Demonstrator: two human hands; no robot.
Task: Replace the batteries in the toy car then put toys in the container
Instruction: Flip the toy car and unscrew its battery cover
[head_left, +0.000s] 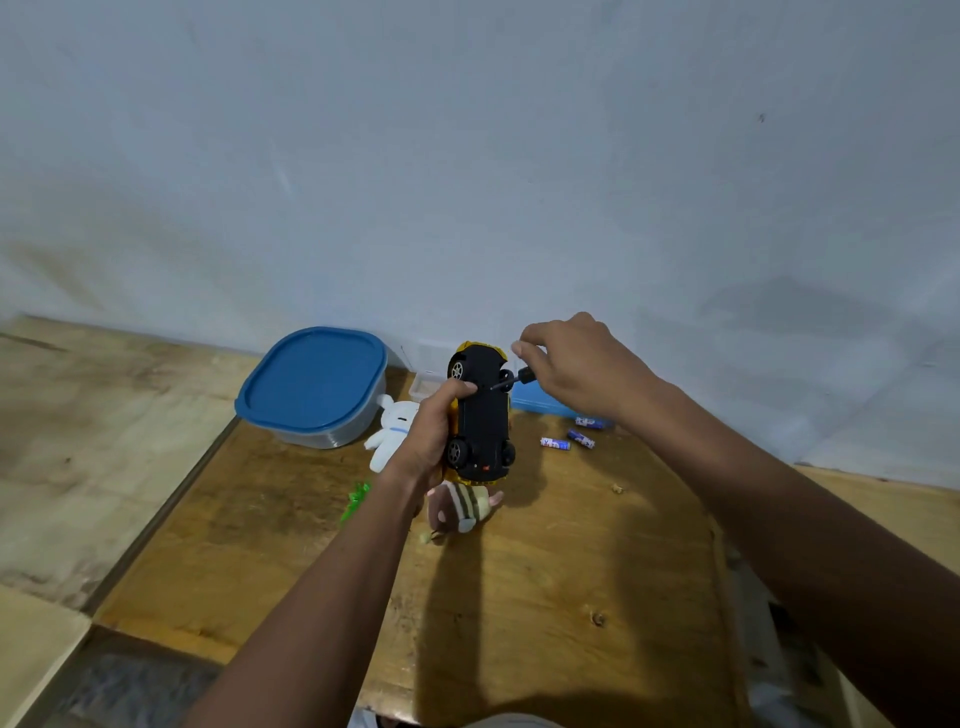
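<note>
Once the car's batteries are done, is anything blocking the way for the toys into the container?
Yes. The blue lid sits closed on the container at the table's back left, so it must come off first. The left hand holds the toy car bottom up, and the right hand works a screwdriver on it.

Both hands (434, 434) (582, 371) raised, fingers (527, 353) curled.
</note>
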